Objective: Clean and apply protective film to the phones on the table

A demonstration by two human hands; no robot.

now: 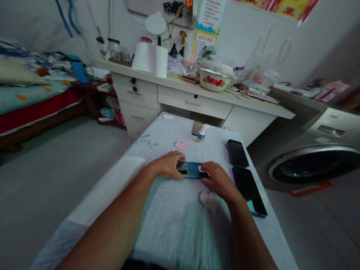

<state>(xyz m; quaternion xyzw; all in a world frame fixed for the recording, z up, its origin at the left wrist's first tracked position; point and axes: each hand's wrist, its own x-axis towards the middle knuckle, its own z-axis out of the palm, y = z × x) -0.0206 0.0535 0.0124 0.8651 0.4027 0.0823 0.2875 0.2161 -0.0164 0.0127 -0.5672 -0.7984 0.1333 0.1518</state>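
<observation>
A blue smartphone [192,171] lies back side up on the cloth-covered table, its dark camera block toward the left end. My left hand [169,165] is closed around that left end, thumb and fingers on opposite long edges. At the other end, the fingers of my right hand [218,179] are bent over the phone. A small white piece [200,169] shows flat on the back beside those fingertips; whether it is a sticker or a wipe I cannot tell. Beyond the phone stands a small white-capped bottle [200,135], with another phone [197,127] lying just behind it.
Two dark-screened devices, one farther [237,153] and one nearer [250,192], lie along the table's right edge. A folded white strip [112,187] runs along the left edge. Behind is a white desk [194,108] with a flowered bowl [215,79]; a washing machine [312,150] stands right.
</observation>
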